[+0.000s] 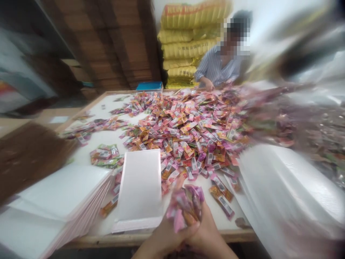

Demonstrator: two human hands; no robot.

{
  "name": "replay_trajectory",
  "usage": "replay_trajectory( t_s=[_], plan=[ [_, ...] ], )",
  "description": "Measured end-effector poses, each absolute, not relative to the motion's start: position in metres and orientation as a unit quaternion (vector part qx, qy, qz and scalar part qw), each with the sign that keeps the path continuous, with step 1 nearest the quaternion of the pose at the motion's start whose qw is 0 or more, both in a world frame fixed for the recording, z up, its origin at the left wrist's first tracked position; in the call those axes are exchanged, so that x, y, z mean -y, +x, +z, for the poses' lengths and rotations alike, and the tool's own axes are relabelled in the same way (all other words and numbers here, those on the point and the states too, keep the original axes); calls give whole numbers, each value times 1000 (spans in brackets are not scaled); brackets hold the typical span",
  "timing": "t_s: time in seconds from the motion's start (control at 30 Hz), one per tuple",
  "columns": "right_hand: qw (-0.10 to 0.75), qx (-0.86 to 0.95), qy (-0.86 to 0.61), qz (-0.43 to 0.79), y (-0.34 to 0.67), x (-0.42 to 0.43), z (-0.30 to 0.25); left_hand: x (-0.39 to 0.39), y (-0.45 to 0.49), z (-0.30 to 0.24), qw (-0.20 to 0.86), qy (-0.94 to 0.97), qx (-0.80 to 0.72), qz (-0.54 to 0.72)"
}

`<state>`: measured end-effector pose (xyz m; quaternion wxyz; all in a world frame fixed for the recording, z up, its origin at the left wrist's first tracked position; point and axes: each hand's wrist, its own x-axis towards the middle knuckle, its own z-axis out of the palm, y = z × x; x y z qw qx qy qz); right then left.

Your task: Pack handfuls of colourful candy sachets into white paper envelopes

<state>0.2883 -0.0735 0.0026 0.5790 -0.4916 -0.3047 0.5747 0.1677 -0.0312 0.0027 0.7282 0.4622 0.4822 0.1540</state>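
At the table's front edge, my left hand [172, 225] and my right hand [207, 223] are cupped together around a bunch of small snack packets [185, 207], pink, purple and orange. Motion blurs the bunch, and some fingers are hidden behind it. Just left of my hands lies a white padded envelope [140, 185], flat on the table with its short edge near the front. Beyond my hands spreads a large heap of similar packets [183, 133]. A few loose packets [222, 198] rest to the right of my right hand.
Stacks of white envelopes stand at the left [61, 190] and right [285, 194]. The white table [107, 104] has a wooden rim. Across it sits a person [219, 68] in a striped shirt, one hand at the heap. Yellow sacks [188, 50] and cardboard boxes [107, 43] are piled behind.
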Motion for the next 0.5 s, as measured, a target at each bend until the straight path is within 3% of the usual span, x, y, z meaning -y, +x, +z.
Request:
replay_trajectory(
  t_s=[0.17, 0.3, 0.5],
  plan=[
    [621, 327, -466, 538, 292, 64, -12, 36, 194, 9, 727, 398, -477, 293],
    [638, 336, -423, 548, 294, 62, -17, 36, 198, 15, 603, 494, -466, 418],
    [639, 295, -429, 566, 285, 64, -26, 28, 182, 14, 700, 467, -409, 353]
  ],
)
